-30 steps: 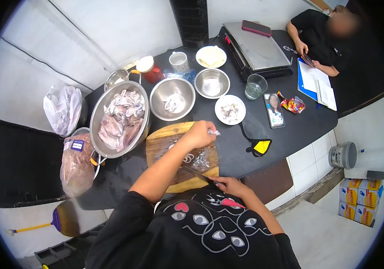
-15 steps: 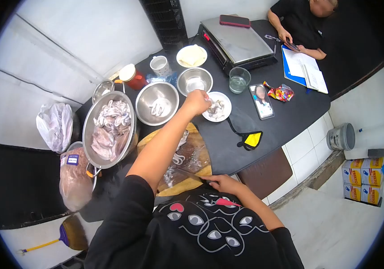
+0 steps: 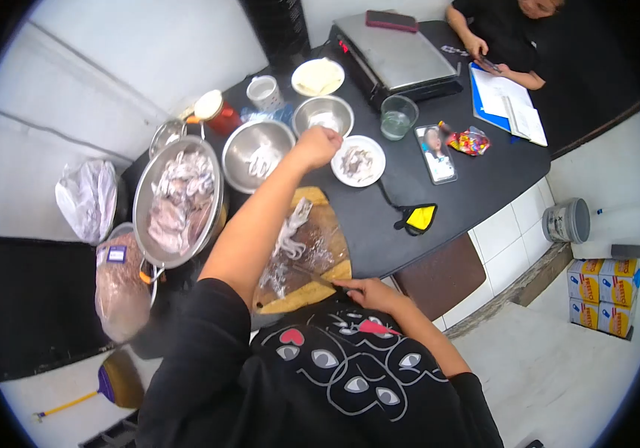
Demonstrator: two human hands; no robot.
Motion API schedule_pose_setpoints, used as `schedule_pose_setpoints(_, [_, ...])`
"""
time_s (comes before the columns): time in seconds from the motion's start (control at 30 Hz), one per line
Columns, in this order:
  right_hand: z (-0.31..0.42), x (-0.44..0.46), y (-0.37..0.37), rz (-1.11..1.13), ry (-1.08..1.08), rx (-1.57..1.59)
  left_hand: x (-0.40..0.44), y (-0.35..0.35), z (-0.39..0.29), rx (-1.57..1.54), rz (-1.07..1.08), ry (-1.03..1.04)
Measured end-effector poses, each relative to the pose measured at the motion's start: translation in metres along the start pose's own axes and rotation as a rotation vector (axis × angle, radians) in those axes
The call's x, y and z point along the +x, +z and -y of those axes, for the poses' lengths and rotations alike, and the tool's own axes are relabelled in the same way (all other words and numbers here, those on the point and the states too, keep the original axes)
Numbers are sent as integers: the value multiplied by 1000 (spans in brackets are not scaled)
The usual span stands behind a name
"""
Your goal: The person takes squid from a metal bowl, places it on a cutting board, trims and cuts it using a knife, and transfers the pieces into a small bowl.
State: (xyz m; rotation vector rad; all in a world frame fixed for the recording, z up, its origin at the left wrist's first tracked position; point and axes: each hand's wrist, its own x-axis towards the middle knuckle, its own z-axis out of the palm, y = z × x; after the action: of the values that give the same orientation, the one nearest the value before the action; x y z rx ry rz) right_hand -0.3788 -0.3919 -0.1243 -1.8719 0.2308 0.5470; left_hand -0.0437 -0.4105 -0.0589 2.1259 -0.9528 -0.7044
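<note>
So the black bench (image 3: 387, 257) has two round silver steel bowls (image 3: 238, 153) mid-bench, two pale round dishes (image 3: 339, 169), two flat rectangular phones (image 3: 436, 160) lying down, one clear tumbler (image 3: 399, 119), one white mug (image 3: 264, 93), plus one brown wooden board (image 3: 331, 228), near edge.

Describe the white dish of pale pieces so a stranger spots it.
On the black table, find the wooden board, then the left hand beyond it. Just right of that hand sits the small white dish, the only white one holding several loose pieces.
</note>
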Motion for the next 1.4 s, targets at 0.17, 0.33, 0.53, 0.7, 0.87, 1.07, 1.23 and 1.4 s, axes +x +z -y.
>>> schedule_pose_setpoints(0.17, [23, -18, -3, -80, -6, 14, -84, -50, 45, 61, 30, -122])
schedule_pose_setpoints(0.33, [37, -39, -8, -210, -6, 62, -150, -45, 113, 171, 17, -233])
schedule_pose_setpoints(0.53, [42, -52, -5, -287, 50, 104, -164, -7, 132, 57, 62, -178])
schedule_pose_setpoints(0.7, [55, -61, -1, -332, 93, 79, -148, 17, 114, 451, 20, -98])
schedule_pose_setpoints(0.87, [63, -74, 5, -354, 165, 98, -133, 26, 88, 523, 137, -289])
schedule_pose_setpoints(1.07, [49, -85, 16, -433, 96, 117, -130, 20, 88, 522, 237, -392])
schedule_pose_setpoints(1.23, [38, -86, 19, -478, 105, 125, -127, 16, 126, 325, 292, -184])
schedule_pose_setpoints(1.4, [31, -82, 16, -509, 68, 78, -135, 6, 152, -119, 167, -314])
